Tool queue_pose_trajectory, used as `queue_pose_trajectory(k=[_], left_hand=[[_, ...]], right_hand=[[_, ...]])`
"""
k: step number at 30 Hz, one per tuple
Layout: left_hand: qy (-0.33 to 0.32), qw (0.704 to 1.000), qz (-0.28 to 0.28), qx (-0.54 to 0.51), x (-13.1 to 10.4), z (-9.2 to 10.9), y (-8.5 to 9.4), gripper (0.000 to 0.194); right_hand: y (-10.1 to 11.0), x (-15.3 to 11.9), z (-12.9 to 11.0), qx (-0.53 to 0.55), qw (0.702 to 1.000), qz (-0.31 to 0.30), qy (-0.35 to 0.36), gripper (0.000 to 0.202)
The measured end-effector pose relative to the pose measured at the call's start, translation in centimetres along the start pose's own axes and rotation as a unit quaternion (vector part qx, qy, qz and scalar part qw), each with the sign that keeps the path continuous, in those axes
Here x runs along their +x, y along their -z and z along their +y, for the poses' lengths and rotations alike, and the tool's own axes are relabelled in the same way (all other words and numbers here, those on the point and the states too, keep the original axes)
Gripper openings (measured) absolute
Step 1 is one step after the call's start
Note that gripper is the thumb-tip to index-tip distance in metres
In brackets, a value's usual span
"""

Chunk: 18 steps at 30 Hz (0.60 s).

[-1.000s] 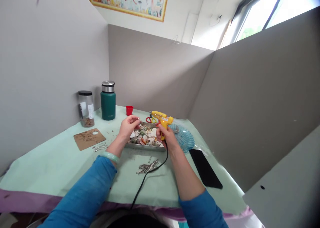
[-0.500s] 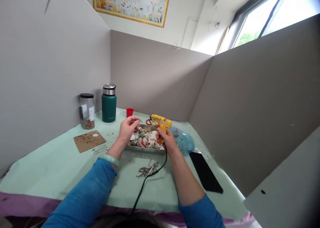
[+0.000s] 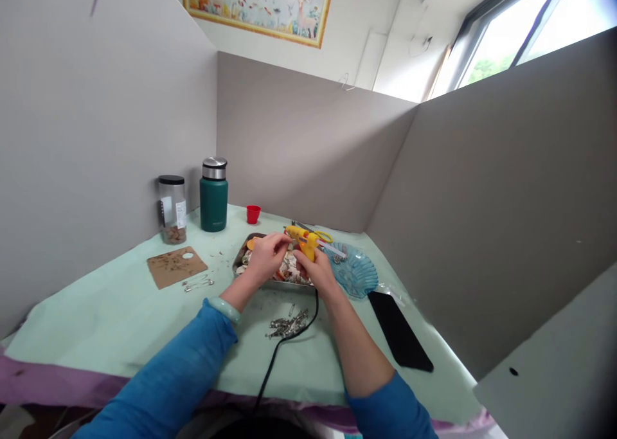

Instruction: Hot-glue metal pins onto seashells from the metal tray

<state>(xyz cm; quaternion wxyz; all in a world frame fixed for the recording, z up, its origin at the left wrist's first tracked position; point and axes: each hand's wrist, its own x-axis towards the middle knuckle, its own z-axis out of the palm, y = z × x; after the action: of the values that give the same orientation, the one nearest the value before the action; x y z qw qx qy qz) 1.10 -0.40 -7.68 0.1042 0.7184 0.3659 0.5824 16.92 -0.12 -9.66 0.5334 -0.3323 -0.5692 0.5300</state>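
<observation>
Evidently, your right hand (image 3: 315, 270) is closed around the handle of the yellow glue gun (image 3: 308, 245), which sits above the right part of the metal tray (image 3: 289, 286) of shells (image 3: 288, 273), its nozzle toward the far left and its black cord (image 3: 276, 352) running to the near edge. Your left hand (image 3: 267, 258) is over the tray beside the nozzle, fingers bent inward; whether they grip anything cannot be told. Small metal clips (image 3: 289, 325) lie piled nearer you, and a blue dish (image 3: 359, 272) sits right of the tray.
</observation>
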Motion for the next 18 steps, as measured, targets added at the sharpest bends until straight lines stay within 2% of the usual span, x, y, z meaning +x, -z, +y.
queue_pose_trajectory(k=[4,8,11,14,18], left_hand=[[0.016,1.000,-0.017,0.002,0.0,-0.7,-0.2,0.016],[0.127,0.989,0.023,-0.069,0.3,-1.1,-0.1,0.017],[0.204,0.960,0.043,-0.186,0.7,-1.1,0.3,0.015],[0.212,0.933,0.079,-0.278,1.1,-0.6,0.9,0.022],[0.196,0.918,0.118,-0.324,1.5,-0.4,1.6,0.025]], right_hand=[[0.3,-0.1,-0.7,0.054,0.998,0.021,0.037,0.038],[0.5,-0.3,-1.2,0.122,0.992,-0.014,0.034,0.040],[0.4,-0.6,-1.4,0.140,0.988,-0.028,0.050,0.040],[0.2,-0.9,-1.7,0.145,0.987,-0.036,0.057,0.040],[0.0,-1.3,-2.0,0.125,0.989,-0.060,0.049,0.038]])
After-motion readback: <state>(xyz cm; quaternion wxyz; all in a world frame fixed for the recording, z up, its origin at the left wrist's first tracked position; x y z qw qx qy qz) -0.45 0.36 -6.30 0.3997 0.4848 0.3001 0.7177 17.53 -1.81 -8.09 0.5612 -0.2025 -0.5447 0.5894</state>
